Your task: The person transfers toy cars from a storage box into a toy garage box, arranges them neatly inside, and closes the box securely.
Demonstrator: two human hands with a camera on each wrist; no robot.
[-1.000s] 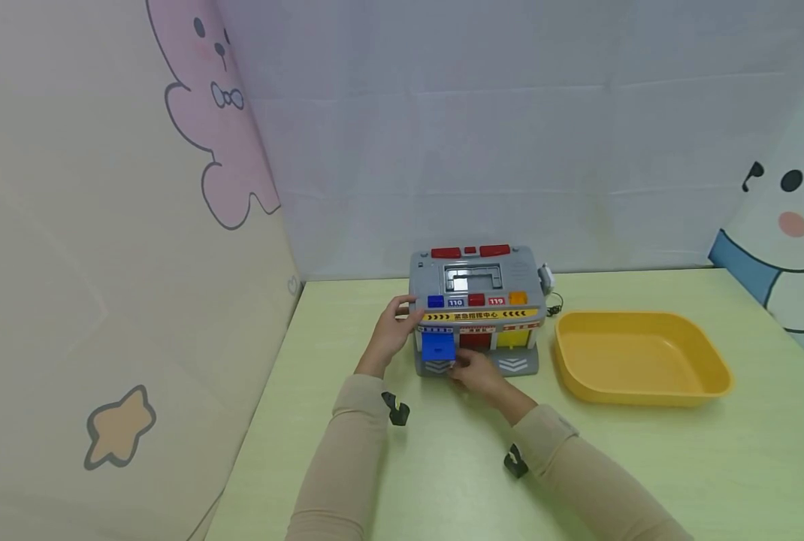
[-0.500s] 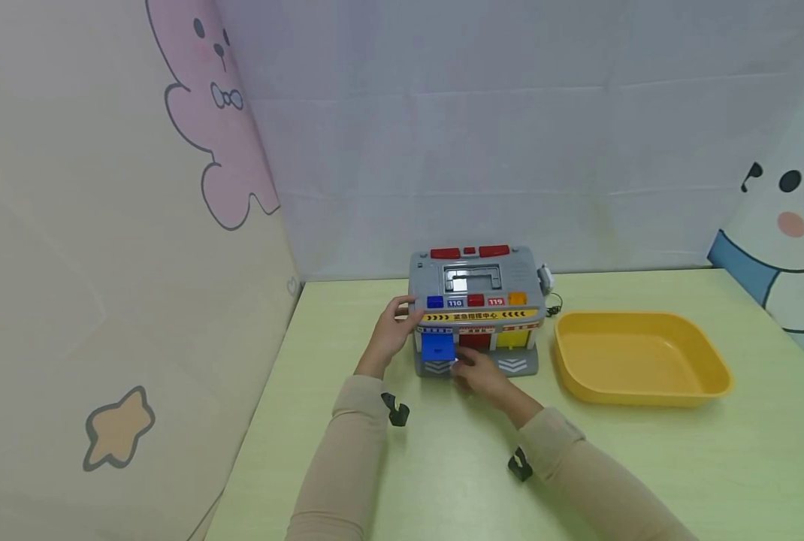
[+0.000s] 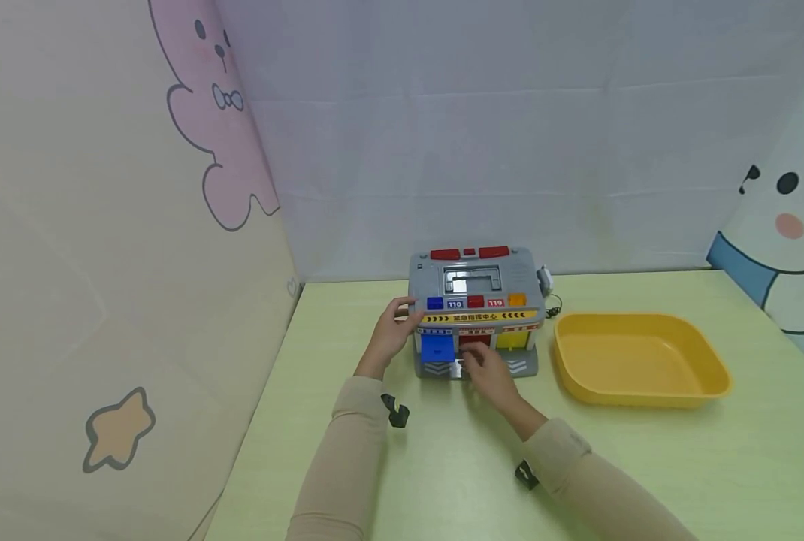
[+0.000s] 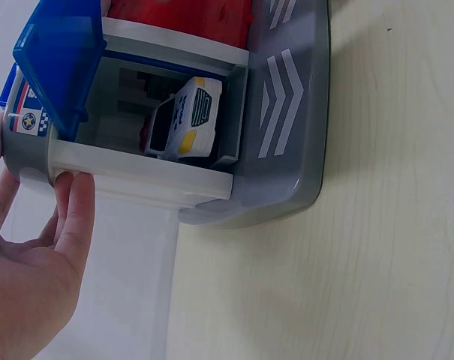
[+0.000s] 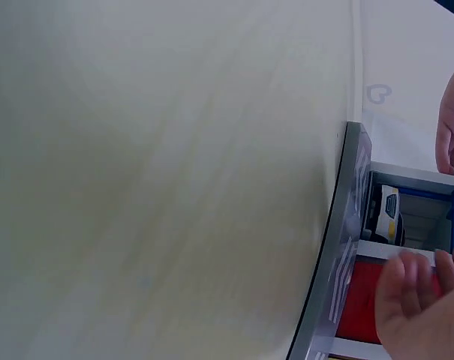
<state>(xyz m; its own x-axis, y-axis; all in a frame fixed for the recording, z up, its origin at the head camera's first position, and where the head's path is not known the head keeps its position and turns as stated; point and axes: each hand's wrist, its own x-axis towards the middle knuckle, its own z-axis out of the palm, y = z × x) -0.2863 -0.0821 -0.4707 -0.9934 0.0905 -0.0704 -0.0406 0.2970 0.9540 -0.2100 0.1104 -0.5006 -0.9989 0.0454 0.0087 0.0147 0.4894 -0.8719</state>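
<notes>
A grey toy emergency garage (image 3: 429, 282) with blue, red and yellow doors stands at the back of the table. Its blue door (image 3: 437, 348) is swung up. Inside that bay sits a white toy car (image 4: 200, 120) with its front facing outward. My left hand (image 3: 390, 334) grips the garage's left roof corner, with fingertips against the side in the left wrist view. My right hand (image 3: 490, 376) is in front of the red door (image 5: 362, 307), fingers bent loosely and nothing visible in them. Whether its fingertips touch the door I cannot tell.
A yellow tray (image 3: 642, 394) stands on the table right of the garage. A small white piece with a coiled dark cord (image 3: 554, 304) hangs at the garage's right side. Cloth walls with printed figures border the table at the left and back.
My right hand has moved a little to the right, from the blue door's bay to before the red door. The left hand and the raised blue door have stayed in place.
</notes>
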